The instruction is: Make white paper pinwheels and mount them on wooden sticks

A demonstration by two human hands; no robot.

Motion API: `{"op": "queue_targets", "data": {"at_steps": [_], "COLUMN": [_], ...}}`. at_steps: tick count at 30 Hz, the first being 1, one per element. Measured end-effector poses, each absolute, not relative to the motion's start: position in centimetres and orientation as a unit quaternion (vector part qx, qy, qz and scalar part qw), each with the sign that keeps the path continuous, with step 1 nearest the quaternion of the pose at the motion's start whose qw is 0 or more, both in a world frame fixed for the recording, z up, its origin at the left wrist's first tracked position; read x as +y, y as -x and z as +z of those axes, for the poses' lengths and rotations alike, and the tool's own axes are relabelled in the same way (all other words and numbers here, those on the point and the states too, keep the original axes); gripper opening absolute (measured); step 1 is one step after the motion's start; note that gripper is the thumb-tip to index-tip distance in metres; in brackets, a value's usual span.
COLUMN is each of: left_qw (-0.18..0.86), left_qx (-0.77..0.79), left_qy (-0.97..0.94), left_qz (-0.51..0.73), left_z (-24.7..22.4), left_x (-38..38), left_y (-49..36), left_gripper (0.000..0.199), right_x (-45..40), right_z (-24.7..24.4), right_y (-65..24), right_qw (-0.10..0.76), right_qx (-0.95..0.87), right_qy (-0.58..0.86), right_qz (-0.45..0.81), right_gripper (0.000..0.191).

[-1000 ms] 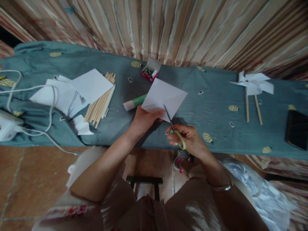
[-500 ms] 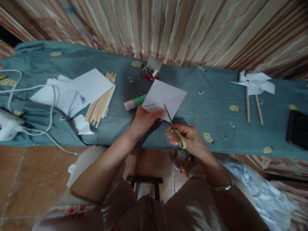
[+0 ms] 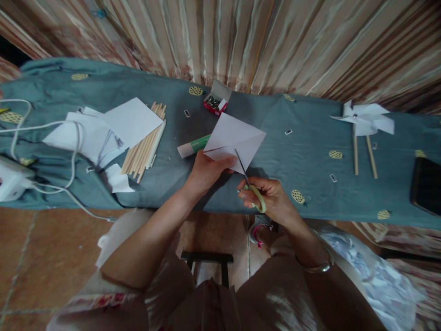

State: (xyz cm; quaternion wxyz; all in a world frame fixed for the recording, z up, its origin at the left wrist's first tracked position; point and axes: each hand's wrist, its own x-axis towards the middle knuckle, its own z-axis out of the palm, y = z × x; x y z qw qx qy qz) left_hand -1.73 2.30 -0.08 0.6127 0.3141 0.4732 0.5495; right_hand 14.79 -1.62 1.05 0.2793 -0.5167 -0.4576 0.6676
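A square sheet of white paper (image 3: 237, 131) is pinched at its lower left side by my left hand (image 3: 208, 170), thumb on top. A slit runs inward from its left corner. My right hand (image 3: 267, 195) grips yellow-green-handled scissors (image 3: 242, 166); their blade lies over the lower right part of the sheet, its tip near the middle. The other blade is hidden. Behind the sheet, partly covered, lies a green and white tube (image 3: 195, 146). A small red box (image 3: 215, 105) of metal pins stands open beyond the sheet.
Wooden sticks (image 3: 146, 145) lie left of my hands, beside white paper sheets (image 3: 134, 122). A white cable (image 3: 73, 165) and power strip (image 3: 14, 179) occupy the far left. On the right are a paper pinwheel (image 3: 370, 120) with two sticks and a dark phone (image 3: 427, 184).
The slit at the paper's left corner looks slightly wider, and the sheet has shifted a little. Both hands stay in nearly the same place, with the scissors still at the paper.
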Motion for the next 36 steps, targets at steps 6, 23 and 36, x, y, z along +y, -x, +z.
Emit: {"op": "queue_targets", "data": {"at_steps": [6, 23, 36], "left_qw": [0.611, 0.598, 0.58], "left_qx": [0.488, 0.497, 0.496], "left_qy": [-0.312, -0.297, -0.325], "left_qz": [0.539, 0.554, 0.559], "left_z": [0.2, 0.1, -0.9], "left_x": [2.3, 3.1, 3.5], "left_y": [1.7, 2.7, 3.2], "left_gripper": [0.014, 0.016, 0.023], "right_x": [-1.6, -1.3, 0.4], "right_z": [1.2, 1.6, 2.1], "right_y": [-14.7, -16.0, -19.6], "right_qw": [0.281, 0.22, 0.326], "right_qx": [-0.454, -0.465, -0.51], "right_qy": [0.518, 0.499, 0.541], "right_qz": [0.668, 0.697, 0.583], "right_gripper": [0.051, 0.047, 0.046]}}
